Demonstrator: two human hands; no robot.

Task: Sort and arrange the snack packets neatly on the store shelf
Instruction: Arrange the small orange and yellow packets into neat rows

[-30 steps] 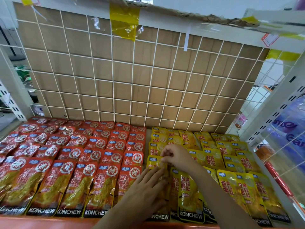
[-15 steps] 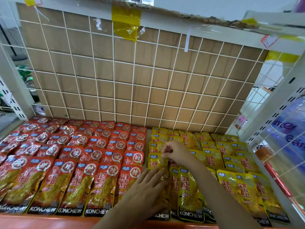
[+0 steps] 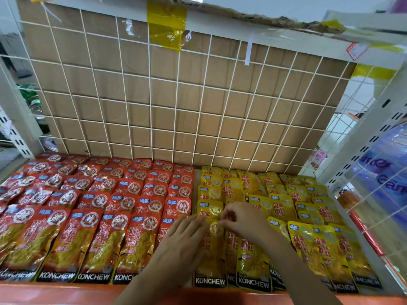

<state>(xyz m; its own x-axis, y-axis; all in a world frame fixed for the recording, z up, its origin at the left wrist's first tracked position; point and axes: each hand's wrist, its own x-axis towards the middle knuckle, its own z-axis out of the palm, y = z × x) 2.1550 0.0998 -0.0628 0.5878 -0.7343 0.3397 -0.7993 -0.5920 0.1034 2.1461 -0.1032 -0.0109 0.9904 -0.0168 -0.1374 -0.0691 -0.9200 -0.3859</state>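
- Two blocks of snack packets fill the shelf [image 3: 66, 292]: red packets [image 3: 94, 205] on the left and yellow packets [image 3: 308, 243] on the right, all lying flat in overlapping rows with "KONCHEW" printed along the bottom edges of the front row.
- The two colours meet just right of the shelf's middle, and both hands work at that line.
- The left hand [image 3: 180, 245] lies palm down with its fingers straight and together. It covers the last red packet of the front row, and its fingertips rest on the left side of the front yellow packet [image 3: 210, 260].
- The right hand [image 3: 244, 219] is curled, its thumb and forefinger pinching the top edge of that same front yellow packet in the leftmost yellow column.
- A white wire grid [image 3: 203, 111] backed with brown cardboard stands behind the packets, and a strip of yellow tape [image 3: 166, 25] hangs over its top edge.
- Beyond the wire side panel on the right sits a blue wrapped pack [image 3: 389, 166].
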